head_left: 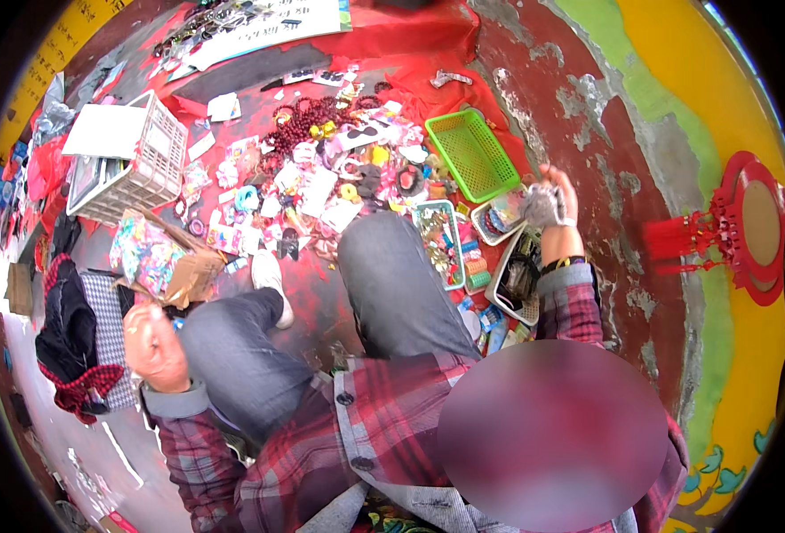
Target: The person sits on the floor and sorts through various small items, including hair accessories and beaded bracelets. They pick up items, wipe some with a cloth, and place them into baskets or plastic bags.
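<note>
while raised, right hand (554, 202) around grey bundle (541, 210)

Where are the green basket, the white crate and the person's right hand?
green basket (472, 153): head view, on its mesh floor.
white crate (157, 160): head view, on its slatted side wall.
right hand (548, 202): head view, on the back of the hand.

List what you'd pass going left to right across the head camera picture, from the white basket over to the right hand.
White basket → cardboard box of colourful items → white shoe → green basket → right hand, holding a small grey item.
</note>
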A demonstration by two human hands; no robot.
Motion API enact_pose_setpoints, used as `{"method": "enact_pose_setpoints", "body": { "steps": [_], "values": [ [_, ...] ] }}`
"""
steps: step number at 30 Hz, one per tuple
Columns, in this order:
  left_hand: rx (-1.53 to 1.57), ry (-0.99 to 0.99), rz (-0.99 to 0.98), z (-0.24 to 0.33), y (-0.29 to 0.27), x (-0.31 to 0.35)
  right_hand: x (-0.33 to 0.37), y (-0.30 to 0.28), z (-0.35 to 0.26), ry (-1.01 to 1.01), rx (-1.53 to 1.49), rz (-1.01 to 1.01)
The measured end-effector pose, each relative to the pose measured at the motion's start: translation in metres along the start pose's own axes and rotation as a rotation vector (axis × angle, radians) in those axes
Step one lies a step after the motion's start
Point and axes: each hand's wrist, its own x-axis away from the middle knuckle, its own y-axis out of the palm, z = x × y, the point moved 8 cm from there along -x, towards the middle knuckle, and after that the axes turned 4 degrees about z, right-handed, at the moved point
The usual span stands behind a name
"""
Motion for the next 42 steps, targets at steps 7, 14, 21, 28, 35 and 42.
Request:
{"method": "enact_pose_setpoints", "body": {
  "steps": [7,14,21,28,35,42],
  "values": [
    [0.457,-0.394,-0.195,0.003,0.122,-0.055,0.006,0.018,0.141,0.511,0.230,0.070],
    [1.328,-1.630,-0.127,-0.073,0.220,0.013,-0.069,0.022,0.270,0.471,1.122,-0.427],
    [1.244,-1.585,-0.045,-0.135,0.214,-0.017,-0.116,0.130,0.329,0.015,1.871,-0.702],
    [1.136,-1.591,-0.082,-0.153,0.227,0.004,-0.144,0.151,0.402,0.009,2.095,-0.796],
    [1.125,-1.544,-0.120,-0.144,0.232,-0.003,-0.031,0.141,0.473,0.054,1.830,-1.495],
    [1.108,-1.481,-0.172,-0.140,0.231,-0.002,-0.038,0.148,0.444,0.423,1.435,-1.378]
  ]
}}
